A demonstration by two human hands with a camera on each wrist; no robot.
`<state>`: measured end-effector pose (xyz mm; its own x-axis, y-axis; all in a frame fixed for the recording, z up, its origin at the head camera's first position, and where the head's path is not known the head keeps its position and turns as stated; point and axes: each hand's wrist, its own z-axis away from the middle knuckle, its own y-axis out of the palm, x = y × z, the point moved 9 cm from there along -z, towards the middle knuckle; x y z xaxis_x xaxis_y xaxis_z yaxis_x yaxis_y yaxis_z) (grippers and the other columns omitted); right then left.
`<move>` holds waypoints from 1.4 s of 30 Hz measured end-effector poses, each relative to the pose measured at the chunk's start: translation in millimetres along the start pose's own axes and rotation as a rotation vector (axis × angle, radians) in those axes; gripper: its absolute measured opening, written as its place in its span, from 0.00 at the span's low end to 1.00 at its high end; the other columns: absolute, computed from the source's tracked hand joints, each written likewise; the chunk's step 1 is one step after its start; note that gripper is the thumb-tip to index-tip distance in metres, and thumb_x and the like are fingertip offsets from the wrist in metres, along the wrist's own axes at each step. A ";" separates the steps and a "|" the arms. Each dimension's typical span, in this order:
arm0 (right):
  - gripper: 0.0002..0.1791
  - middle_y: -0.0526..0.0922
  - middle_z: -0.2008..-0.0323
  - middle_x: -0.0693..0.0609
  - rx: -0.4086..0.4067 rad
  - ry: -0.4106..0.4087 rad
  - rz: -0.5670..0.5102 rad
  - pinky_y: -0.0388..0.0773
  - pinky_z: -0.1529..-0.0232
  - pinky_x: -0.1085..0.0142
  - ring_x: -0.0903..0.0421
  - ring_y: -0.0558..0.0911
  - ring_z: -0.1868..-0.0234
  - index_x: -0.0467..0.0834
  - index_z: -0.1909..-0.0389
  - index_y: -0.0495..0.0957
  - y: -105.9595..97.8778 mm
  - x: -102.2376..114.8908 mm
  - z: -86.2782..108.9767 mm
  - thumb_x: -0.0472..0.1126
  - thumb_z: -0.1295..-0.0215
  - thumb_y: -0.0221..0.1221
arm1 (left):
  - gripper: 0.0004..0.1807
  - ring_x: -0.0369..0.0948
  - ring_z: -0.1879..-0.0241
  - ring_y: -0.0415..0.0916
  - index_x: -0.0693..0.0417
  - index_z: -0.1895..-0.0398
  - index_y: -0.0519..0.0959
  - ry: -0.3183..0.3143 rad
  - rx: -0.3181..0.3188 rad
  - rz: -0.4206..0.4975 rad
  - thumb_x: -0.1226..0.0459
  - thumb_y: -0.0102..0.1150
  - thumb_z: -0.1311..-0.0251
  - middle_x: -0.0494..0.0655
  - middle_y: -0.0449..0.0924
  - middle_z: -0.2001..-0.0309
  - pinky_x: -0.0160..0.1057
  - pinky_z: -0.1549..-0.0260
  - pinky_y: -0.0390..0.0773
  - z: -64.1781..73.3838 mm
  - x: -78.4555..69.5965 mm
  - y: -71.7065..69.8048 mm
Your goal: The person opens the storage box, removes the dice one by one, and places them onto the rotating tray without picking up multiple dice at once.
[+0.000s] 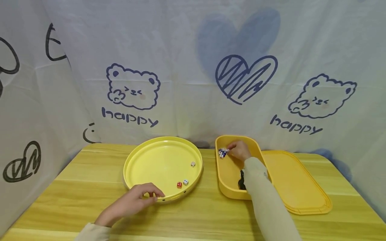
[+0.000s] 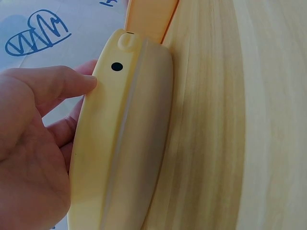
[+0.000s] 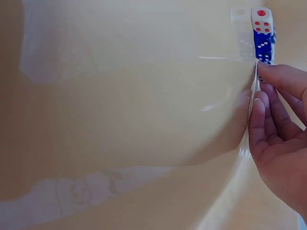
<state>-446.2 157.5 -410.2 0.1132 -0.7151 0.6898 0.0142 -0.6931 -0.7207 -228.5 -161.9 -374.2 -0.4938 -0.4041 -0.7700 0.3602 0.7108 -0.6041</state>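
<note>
My left hand grips the near rim of a round yellow tray, thumb against the outer wall and fingers over the inside. On the tray lie a red die and two white dice, one white die beside the red one and another white die near the right side. My right hand is inside a deep yellow box, thumb and fingertips at a cluster of blue and white dice. In the right wrist view it pinches a die, mostly covered by the thumb.
A dark object lies in the near end of the box, partly hidden by my right sleeve. The yellow lid lies flat to the box's right. A printed cloth hangs behind the wooden table.
</note>
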 end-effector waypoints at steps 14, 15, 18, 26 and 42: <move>0.08 0.84 0.63 0.42 0.045 0.070 -0.126 0.74 0.66 0.65 0.51 0.76 0.67 0.32 0.60 0.83 -10.1 3.7 10.1 0.29 0.40 0.61 | 0.07 0.33 0.62 0.71 0.58 0.57 0.82 0.016 0.006 0.009 0.70 0.56 0.35 0.43 0.80 0.61 0.35 0.65 0.73 -0.9 -2.4 2.4; 0.08 0.84 0.63 0.42 0.050 0.070 -0.142 0.75 0.65 0.65 0.51 0.76 0.66 0.32 0.59 0.83 -10.8 4.6 10.0 0.29 0.39 0.61 | 0.07 0.33 0.62 0.71 0.58 0.57 0.82 0.015 0.006 0.010 0.70 0.56 0.35 0.43 0.80 0.62 0.35 0.65 0.73 -0.8 -2.2 2.4; 0.10 0.84 0.61 0.41 0.071 0.036 -0.162 0.75 0.62 0.63 0.49 0.77 0.63 0.31 0.57 0.82 -14.2 11.7 9.8 0.31 0.37 0.60 | 0.07 0.33 0.63 0.71 0.58 0.57 0.82 0.007 0.004 0.015 0.70 0.56 0.35 0.43 0.80 0.62 0.35 0.65 0.73 -0.3 -1.1 2.4; 0.14 0.82 0.55 0.40 0.029 -0.024 -0.230 0.72 0.54 0.61 0.50 0.74 0.58 0.31 0.54 0.80 -39.0 39.2 11.8 0.36 0.36 0.61 | 0.07 0.33 0.63 0.71 0.58 0.57 0.82 0.018 -0.003 0.005 0.71 0.56 0.35 0.43 0.80 0.62 0.35 0.66 0.73 -0.1 -1.2 2.0; 0.16 0.81 0.50 0.42 0.083 -0.081 -0.282 0.74 0.49 0.57 0.44 0.76 0.51 0.37 0.48 0.79 -60.1 102.9 46.1 0.39 0.34 0.60 | 0.08 0.33 0.63 0.71 0.59 0.57 0.82 -0.006 0.001 0.008 0.70 0.56 0.35 0.42 0.80 0.62 0.35 0.64 0.73 -0.1 2.3 2.0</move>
<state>-389.6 129.7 -299.1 0.1725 -0.4834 0.8583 0.1368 -0.8511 -0.5068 -229.0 -161.4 -377.1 -0.4865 -0.4018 -0.7758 0.3651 0.7132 -0.5983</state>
